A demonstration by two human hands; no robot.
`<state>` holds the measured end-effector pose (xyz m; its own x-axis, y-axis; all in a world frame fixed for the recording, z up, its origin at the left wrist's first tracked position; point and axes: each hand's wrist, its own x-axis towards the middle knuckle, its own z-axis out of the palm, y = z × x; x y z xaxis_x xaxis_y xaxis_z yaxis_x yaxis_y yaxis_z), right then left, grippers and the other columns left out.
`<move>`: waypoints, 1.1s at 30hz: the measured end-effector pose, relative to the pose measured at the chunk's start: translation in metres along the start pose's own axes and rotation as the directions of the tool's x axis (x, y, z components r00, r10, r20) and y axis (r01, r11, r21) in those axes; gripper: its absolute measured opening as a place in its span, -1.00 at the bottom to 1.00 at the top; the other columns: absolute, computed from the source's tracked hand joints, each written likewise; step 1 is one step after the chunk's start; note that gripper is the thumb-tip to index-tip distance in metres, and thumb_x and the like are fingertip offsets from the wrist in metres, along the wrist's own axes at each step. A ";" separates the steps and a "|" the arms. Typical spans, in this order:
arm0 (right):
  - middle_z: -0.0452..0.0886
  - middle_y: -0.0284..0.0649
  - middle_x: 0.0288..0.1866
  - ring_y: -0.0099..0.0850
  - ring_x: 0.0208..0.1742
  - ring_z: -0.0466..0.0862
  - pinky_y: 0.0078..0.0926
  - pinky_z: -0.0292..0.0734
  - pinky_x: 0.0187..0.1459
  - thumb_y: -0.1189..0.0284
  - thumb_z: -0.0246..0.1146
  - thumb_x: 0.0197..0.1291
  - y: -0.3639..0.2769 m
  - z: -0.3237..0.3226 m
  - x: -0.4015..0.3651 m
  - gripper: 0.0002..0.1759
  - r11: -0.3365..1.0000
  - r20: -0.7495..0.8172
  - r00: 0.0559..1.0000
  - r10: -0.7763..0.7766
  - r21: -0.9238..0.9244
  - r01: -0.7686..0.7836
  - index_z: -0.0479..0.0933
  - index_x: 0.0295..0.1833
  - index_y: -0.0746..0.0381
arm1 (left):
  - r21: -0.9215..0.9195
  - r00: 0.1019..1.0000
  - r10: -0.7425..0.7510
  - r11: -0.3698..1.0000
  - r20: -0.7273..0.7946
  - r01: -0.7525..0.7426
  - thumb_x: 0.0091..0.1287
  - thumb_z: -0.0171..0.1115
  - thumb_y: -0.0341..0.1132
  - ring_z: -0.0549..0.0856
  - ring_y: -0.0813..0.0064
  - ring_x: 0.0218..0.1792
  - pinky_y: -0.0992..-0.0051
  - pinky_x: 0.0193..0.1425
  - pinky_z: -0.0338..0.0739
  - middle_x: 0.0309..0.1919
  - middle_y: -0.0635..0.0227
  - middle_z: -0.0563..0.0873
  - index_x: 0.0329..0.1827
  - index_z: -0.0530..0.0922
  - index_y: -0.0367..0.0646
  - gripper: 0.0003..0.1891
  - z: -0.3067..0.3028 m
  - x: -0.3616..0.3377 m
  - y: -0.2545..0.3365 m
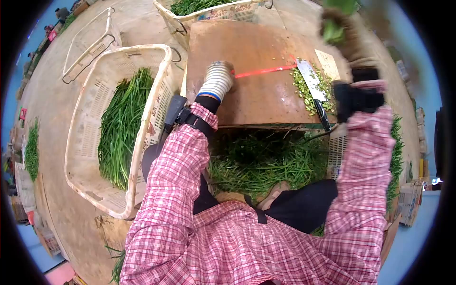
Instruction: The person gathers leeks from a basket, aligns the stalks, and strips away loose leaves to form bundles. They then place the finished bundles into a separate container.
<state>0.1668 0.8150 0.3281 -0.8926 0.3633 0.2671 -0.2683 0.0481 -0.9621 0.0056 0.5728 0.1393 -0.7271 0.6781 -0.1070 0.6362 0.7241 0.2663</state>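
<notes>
My left hand (219,77), in a glove with a white ribbed cuff, is closed on the board's left half. A thin red strip (266,71) runs from it across the wooden board (256,42) toward the knife. Raised beyond the board's right corner, my gloved right hand (343,40) is smeared by motion, with green chives (334,32) in its grip. A knife (311,80) with a black handle lies at the board's right side among chopped stem ends (300,88). Beside it is a paper card (327,64) with writing.
To the left stands a white plastic crate (137,156) with long green chives (126,123) inside. Another crate (218,15) of greens is behind the board. Loose green leaves (270,164) lie beneath the board, between my legs. An additional crate (90,52) sits at the far left.
</notes>
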 end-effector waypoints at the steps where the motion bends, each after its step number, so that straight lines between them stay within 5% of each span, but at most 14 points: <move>1: 0.65 -0.24 -0.38 -0.38 -0.41 0.69 -0.45 0.63 -0.33 0.17 0.36 0.19 0.031 0.017 -0.001 -0.64 0.994 0.011 0.997 0.079 -0.078 -0.078 0.60 -0.12 0.26 | -0.008 1.000 0.003 1.000 -0.006 -0.003 0.16 0.28 -0.24 0.73 0.12 -0.11 0.24 0.03 0.61 -0.21 0.15 0.76 -0.16 0.74 0.02 -0.78 -0.001 0.001 0.001; 2: 0.68 -0.22 -0.34 -0.32 -0.40 0.71 -0.38 0.64 -0.33 0.21 0.36 0.15 0.042 0.058 -0.024 -0.68 0.905 -0.130 0.980 0.148 -0.381 -0.187 0.62 -0.11 0.21 | -0.057 1.000 -0.014 0.998 -0.020 0.012 0.16 0.28 -0.23 0.73 0.13 -0.11 0.25 0.03 0.61 -0.21 0.15 0.76 -0.16 0.74 0.02 -0.78 -0.001 -0.001 0.001; 3: 0.71 -0.20 -0.30 -0.29 -0.35 0.71 -0.34 0.64 -0.29 0.22 0.40 0.07 0.078 0.076 -0.029 -0.68 0.396 0.154 0.981 0.117 -0.913 0.096 0.64 -0.10 0.16 | -0.104 0.999 -0.030 0.994 -0.032 0.027 0.16 0.29 -0.22 0.73 0.14 -0.10 0.26 0.04 0.60 -0.21 0.15 0.76 -0.16 0.75 0.02 -0.78 -0.001 -0.004 0.000; 4: 0.73 -0.18 -0.25 -0.26 -0.29 0.72 -0.29 0.64 -0.25 0.24 0.45 -0.01 0.126 0.087 -0.034 -0.65 -0.306 0.366 0.885 0.287 -0.841 0.447 0.66 -0.09 0.10 | -0.138 0.993 0.008 0.990 -0.118 -0.025 0.14 0.31 -0.20 0.73 0.14 -0.10 0.27 0.05 0.60 -0.21 0.13 0.76 -0.17 0.75 0.02 -0.77 0.003 -0.005 -0.006; 7: 0.75 -0.15 -0.17 -0.22 -0.20 0.73 -0.25 0.63 -0.17 0.23 0.43 -0.05 0.196 0.114 -0.033 -0.65 0.212 -0.045 0.797 0.602 -0.954 -0.214 0.66 -0.14 0.16 | -0.169 0.988 0.065 0.982 -0.143 -0.089 0.12 0.34 -0.18 0.73 0.13 -0.11 0.27 0.05 0.60 -0.22 0.12 0.76 -0.17 0.75 0.00 -0.76 -0.004 -0.014 -0.019; 11: 0.73 -0.09 -0.25 -0.29 -0.21 0.73 -0.34 0.61 -0.12 0.18 0.44 -0.03 0.174 0.136 -0.050 -0.61 0.425 -0.196 0.725 0.660 -0.698 -0.576 0.66 -0.18 0.24 | -0.183 0.989 0.056 0.980 -0.137 -0.081 0.09 0.38 -0.17 0.73 0.12 -0.12 0.28 0.06 0.60 -0.22 0.10 0.75 -0.16 0.75 -0.02 -0.73 -0.008 -0.010 -0.033; 14: 0.73 -0.12 -0.23 -0.42 -0.23 0.70 -0.41 0.62 -0.21 0.03 0.48 -0.01 0.174 0.138 -0.056 -0.37 0.690 -0.050 0.832 0.552 -0.532 -0.490 0.61 -0.04 0.36 | -0.295 0.990 0.068 0.950 -0.123 -0.102 0.08 0.41 -0.22 0.74 0.17 -0.06 0.30 0.07 0.60 -0.13 0.07 0.75 -0.03 0.70 -0.13 -0.62 -0.013 -0.011 -0.044; 17: 0.71 -0.14 -0.14 -0.40 -0.22 0.68 -0.34 0.65 -0.21 -0.04 0.47 -0.01 0.128 0.131 -0.064 -0.26 0.562 -0.058 0.655 0.754 -0.459 -0.688 0.57 0.05 0.40 | -0.392 0.997 0.040 0.918 -0.068 -0.064 0.11 0.43 -0.24 0.73 0.18 -0.01 0.34 0.07 0.60 -0.04 0.03 0.74 0.14 0.61 -0.21 -0.49 -0.023 -0.027 -0.049; 19: 0.66 0.06 -0.02 -0.10 -0.14 0.73 -0.15 0.69 -0.08 -0.17 0.43 -0.02 0.117 0.116 -0.064 -0.05 0.425 -0.125 0.621 0.774 -0.623 -0.656 0.48 0.24 0.43 | -0.362 0.957 -0.142 0.931 -0.253 0.042 0.17 0.42 -0.20 0.74 0.18 -0.04 0.31 0.05 0.61 -0.08 0.00 0.75 0.16 0.61 -0.19 -0.51 -0.018 -0.035 -0.057; 23: 0.66 -0.05 -0.03 -0.26 -0.08 0.69 -0.30 0.65 -0.08 -0.09 0.38 0.09 0.133 0.089 -0.071 -0.16 0.519 -0.108 0.673 0.732 -0.552 -0.653 0.48 0.26 0.39 | -0.501 0.995 -0.081 0.860 0.051 0.096 0.38 0.24 -0.01 0.77 0.14 -0.30 0.27 -0.13 0.64 -0.34 0.01 0.76 0.13 0.62 -0.22 -0.53 -0.004 -0.048 -0.045; 25: 0.66 -0.10 -0.04 -0.33 -0.10 0.66 -0.38 0.64 -0.17 0.01 0.36 0.16 0.154 0.084 -0.076 -0.27 0.621 -0.084 0.738 0.669 -0.482 -0.618 0.49 0.26 0.36 | -0.453 0.992 -0.119 0.887 -0.038 0.089 0.37 0.08 0.14 0.65 -0.06 0.06 0.12 0.13 0.53 -0.03 -0.17 0.67 0.11 0.57 -0.31 -0.39 -0.009 -0.064 -0.013; 27: 0.67 -0.07 0.03 -0.29 -0.04 0.67 -0.38 0.59 -0.06 0.11 0.32 0.23 0.173 0.088 -0.085 -0.32 0.749 -0.091 0.875 0.475 -0.480 -0.456 0.44 0.31 0.36 | -0.417 0.994 -0.050 0.909 -0.098 0.004 0.33 0.17 0.11 0.61 -0.09 0.12 0.12 0.18 0.52 0.03 -0.23 0.64 0.17 0.49 -0.38 -0.35 -0.016 -0.070 0.011; 29: 0.65 0.16 0.03 -0.11 0.07 0.67 -0.29 0.52 0.09 0.09 0.29 0.23 0.159 0.105 -0.095 -0.39 0.657 -0.028 0.947 0.321 -0.713 -0.244 0.52 0.18 0.39 | -0.370 0.988 -0.022 0.928 -0.156 -0.037 0.29 0.25 0.05 0.59 -0.12 0.13 0.12 0.22 0.50 0.04 -0.25 0.62 0.15 0.49 -0.37 -0.38 0.003 -0.058 0.020; 33: 0.67 0.14 -0.06 -0.03 0.00 0.67 -0.26 0.54 0.03 0.12 0.25 0.25 0.166 0.106 -0.102 -0.46 0.667 -0.068 0.952 0.300 -0.698 -0.260 0.54 0.16 0.32 | -0.354 0.985 -0.020 0.934 -0.169 -0.042 0.25 0.30 -0.04 0.60 -0.12 0.11 0.11 0.20 0.51 0.03 -0.23 0.62 0.18 0.45 -0.34 -0.40 0.007 -0.057 0.020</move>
<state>0.1750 0.6868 0.1471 -0.9053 0.4230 -0.0380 0.3059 0.5874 -0.7492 0.0616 0.5492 0.1437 -0.7726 0.6329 0.0509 0.5334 0.6035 0.5927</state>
